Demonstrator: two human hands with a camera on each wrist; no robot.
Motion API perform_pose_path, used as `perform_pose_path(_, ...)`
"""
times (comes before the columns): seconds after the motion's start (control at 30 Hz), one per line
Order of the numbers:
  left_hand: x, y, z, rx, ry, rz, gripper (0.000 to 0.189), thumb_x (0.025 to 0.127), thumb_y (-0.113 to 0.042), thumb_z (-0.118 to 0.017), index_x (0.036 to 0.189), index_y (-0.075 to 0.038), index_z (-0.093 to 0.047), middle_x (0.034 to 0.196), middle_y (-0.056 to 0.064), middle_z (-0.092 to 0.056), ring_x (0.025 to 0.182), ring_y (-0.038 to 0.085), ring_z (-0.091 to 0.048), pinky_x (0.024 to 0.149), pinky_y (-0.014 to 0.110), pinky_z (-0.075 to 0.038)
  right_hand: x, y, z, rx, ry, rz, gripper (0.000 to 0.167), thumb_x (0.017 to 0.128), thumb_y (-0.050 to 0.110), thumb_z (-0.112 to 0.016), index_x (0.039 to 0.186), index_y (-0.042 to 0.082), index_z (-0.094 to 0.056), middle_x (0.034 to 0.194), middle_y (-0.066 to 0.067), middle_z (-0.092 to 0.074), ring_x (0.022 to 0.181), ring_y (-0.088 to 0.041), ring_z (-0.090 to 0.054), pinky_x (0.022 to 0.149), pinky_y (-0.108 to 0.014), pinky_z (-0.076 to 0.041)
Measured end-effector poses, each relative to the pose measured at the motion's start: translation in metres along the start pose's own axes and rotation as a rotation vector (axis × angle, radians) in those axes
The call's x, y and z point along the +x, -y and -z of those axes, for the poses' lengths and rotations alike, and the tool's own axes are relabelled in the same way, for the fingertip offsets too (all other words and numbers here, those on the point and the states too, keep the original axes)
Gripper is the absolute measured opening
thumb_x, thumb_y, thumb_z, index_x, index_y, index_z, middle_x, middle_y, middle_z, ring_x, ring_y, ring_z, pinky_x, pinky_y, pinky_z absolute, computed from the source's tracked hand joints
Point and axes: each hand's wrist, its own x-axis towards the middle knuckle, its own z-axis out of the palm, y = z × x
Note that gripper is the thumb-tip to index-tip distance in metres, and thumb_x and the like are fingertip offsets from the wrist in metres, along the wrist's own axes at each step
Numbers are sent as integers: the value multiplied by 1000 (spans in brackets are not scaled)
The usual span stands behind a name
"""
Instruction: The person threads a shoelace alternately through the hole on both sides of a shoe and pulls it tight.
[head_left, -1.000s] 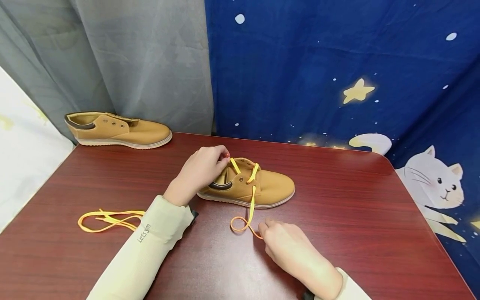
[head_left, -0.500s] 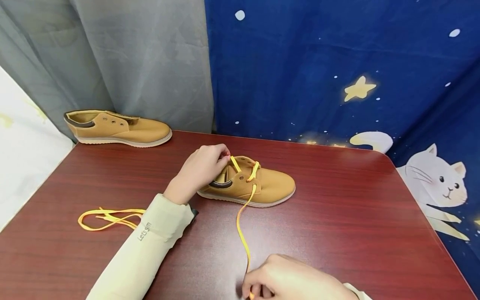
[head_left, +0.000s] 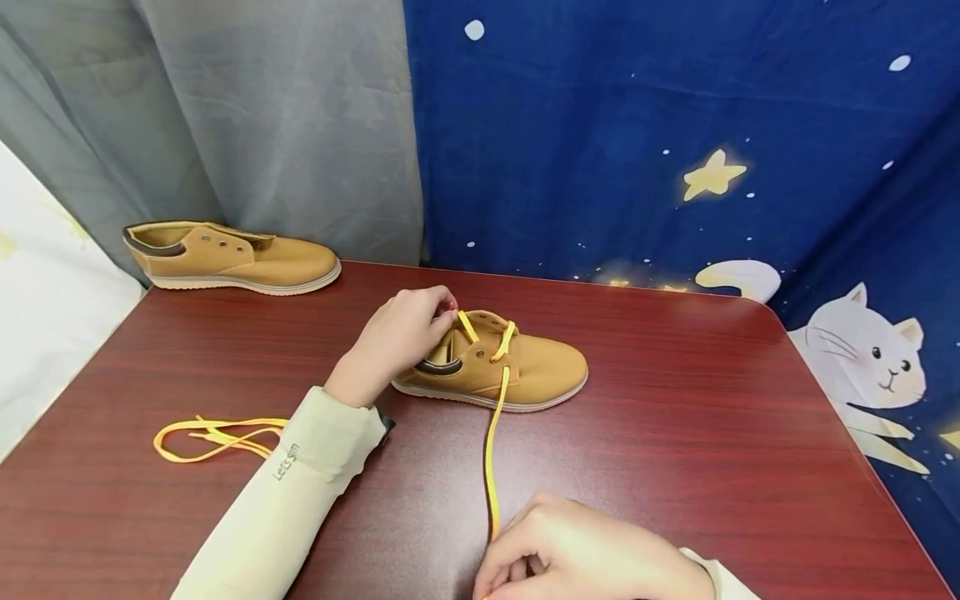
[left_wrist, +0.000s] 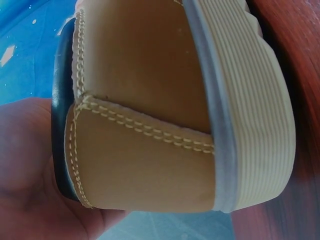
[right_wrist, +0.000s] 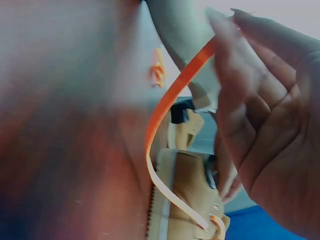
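A tan low shoe stands on the table, toe to the right, with a yellow shoelace threaded through some of its eyelets. My left hand is over the shoe's opening, pinching one length of lace between thumb and finger. In the left wrist view the shoe's heel fills the middle and hides those fingertips. Near the front of the table, my right hand pinches the other length, which runs down from the near-side eyelet. In the right wrist view this lace bows between fingertips and shoe.
A second tan shoe, without a lace, stands at the back left table corner. Another yellow shoelace lies looped on the table, partly behind the left sleeve. Grey and blue curtains hang behind the table.
My right hand has moved down toward the front of the table, drawing the lace along. The small loop in that lace has straightened out. My left hand and the shoe have stayed in place.
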Motion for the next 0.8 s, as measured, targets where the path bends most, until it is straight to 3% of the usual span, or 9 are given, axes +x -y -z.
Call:
perform_pose_path(0.13,0,1,-1,-7,-1,-3,16,101,-22,-59,107,-14,-71,91,3,-72,76,22,-60,72,38,-50,2,-5,12,-37,-150,171,8,96,15,-69,100,18,-77,94,5,-69,73,11,-53,60,-5,-46)
perform_pose_path(0.2,1,1,-2,-9,-5,-9,16,101,-22,-58,107,-14,-71,93,4,-73,76,22,-60,73,39,-50,3,-8,20,-56,-241,213,8,94,13,-72,99,17,-77,97,4,-71,75,6,-59,62,-7,-49)
perform_pose_path(0.27,1,2,-3,-14,-9,-14,17,102,-23,-57,106,-14,-71,95,4,-74,78,22,-61,75,39,-51,3,-9,29,-36,-320,179,9,93,10,-72,98,16,-76,94,4,-74,77,3,-63,64,-11,-51)
perform_pose_path(0.33,2,2,-4,-21,-11,-14,18,102,-23,-56,106,-13,-72,98,4,-74,79,22,-61,76,39,-52,2,-8,39,28,-411,63,11,92,7,-73,100,14,-75,88,2,-76,79,0,-68,64,-17,-54)
perform_pose_path(0.43,4,4,-6,-31,-12,-9,20,103,-24,-54,107,-13,-72,99,4,-74,80,21,-62,78,39,-52,2,-7,54,155,-550,-81,15,90,1,-72,103,7,-68,82,-7,-76,70,-8,-69,60,-26,-56)
perform_pose_path(0.5,4,4,-7,-39,-11,-5,21,104,-24,-53,108,-13,-72,101,4,-74,81,21,-62,79,39,-53,4,-6,62,206,-640,-135,19,88,-2,-73,104,3,-62,82,-10,-76,65,-14,-69,56,-30,-56)
perform_pose_path(0.67,5,3,-8,-53,-14,3,21,104,-24,-52,109,-14,-70,100,3,-74,80,21,-62,77,38,-52,10,-12,82,158,-752,-59,14,88,-8,-69,100,0,-68,77,-1,-72,55,-19,-64,47,-30,-51)
perform_pose_path(0.8,5,3,-10,-57,-9,5,21,104,-24,-51,109,-16,-70,99,1,-73,79,20,-61,76,37,-51,16,-19,96,163,-768,10,14,89,-8,-68,103,-7,-72,80,4,-75,56,-16,-66,47,-30,-53)
